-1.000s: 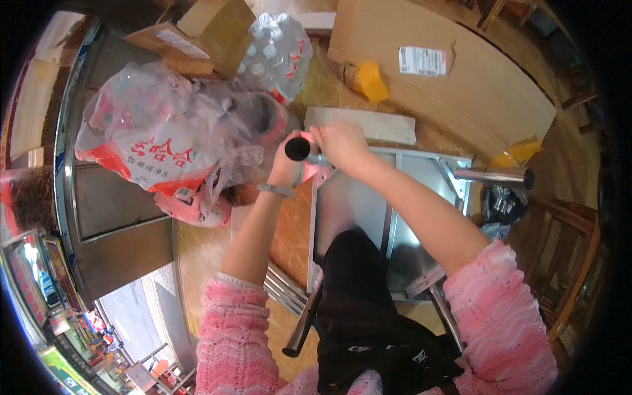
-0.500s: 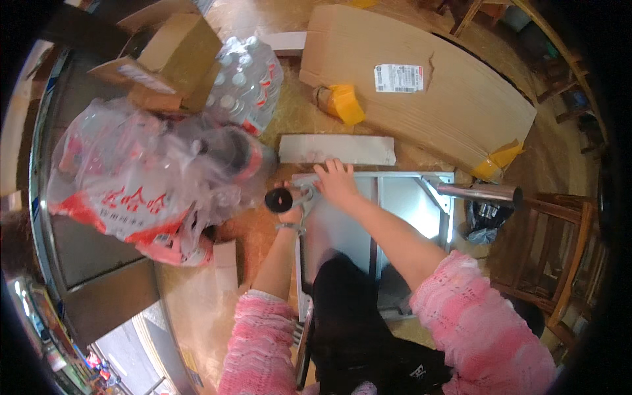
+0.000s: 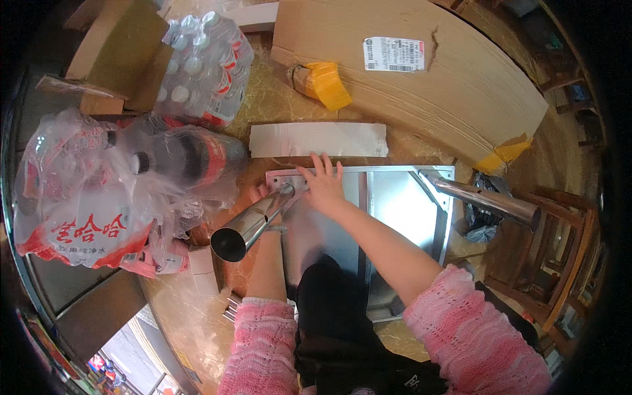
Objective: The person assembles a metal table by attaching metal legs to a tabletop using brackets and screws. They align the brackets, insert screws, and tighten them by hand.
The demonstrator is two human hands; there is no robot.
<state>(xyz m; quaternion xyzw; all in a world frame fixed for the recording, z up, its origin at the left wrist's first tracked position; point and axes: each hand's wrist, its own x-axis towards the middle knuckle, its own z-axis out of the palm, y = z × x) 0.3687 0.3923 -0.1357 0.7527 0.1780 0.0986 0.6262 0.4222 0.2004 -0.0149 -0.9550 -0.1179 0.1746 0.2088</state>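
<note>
A shiny metal tube (image 3: 249, 227) with a dark hollow end slants up from the near-left corner area of a silver metal frame with sheet panels (image 3: 337, 227). Behind that tube is my left hand (image 3: 259, 192), closed around its lower part; most of its fingers are hidden, with only some tips showing. My right hand (image 3: 324, 186) rests on the frame's corner beside the tube's base, fingers spread. Across the frame, another metal tube (image 3: 490, 199) sticks out from the right corner. My black-clad leg (image 3: 332, 296) lies over the lower panel.
A white strip (image 3: 319, 140) lies beyond the frame, before a big flat cardboard piece (image 3: 408, 85) with yellow tape (image 3: 329, 85). To the left are a bagged dark bottle (image 3: 178, 158), wrapped water bottles (image 3: 207, 69) and an open carton (image 3: 118, 52). Wooden chairs (image 3: 553, 250) stand at right.
The near tube has tilted, its hollow end swinging down and to the left, so more of its length shows. My right hand stays at the frame's corner. The view has shifted slightly.
</note>
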